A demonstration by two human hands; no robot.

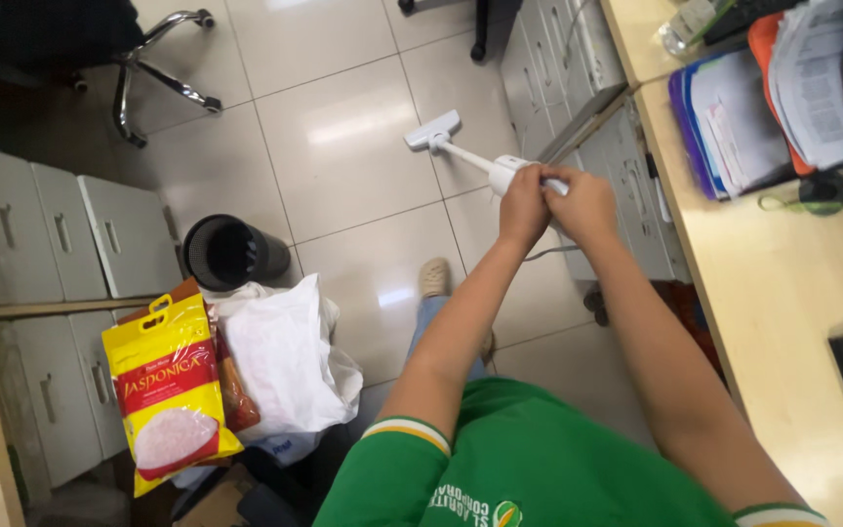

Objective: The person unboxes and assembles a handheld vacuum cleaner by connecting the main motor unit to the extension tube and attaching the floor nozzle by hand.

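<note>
Item: white stick vacuum (461, 156), head at eleven o'clock. Your left hand (524, 200) and right hand (582, 200) clasp its handle; keep the head flat on the tiled floor (343, 146).

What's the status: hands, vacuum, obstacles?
Left hand and right hand both gripping white stick vacuum. Head on tile floor. Black bin off to the side.

Floor (343, 146): glossy pale tiles with light glare, below the hands. Grey drawer cabinets (60, 244) far left; black bin (231, 252) beside them. Chrome chair base (163, 59) upper left. Wooden tabletop (782, 293) right, grey drawers (558, 49) beyond.
</note>
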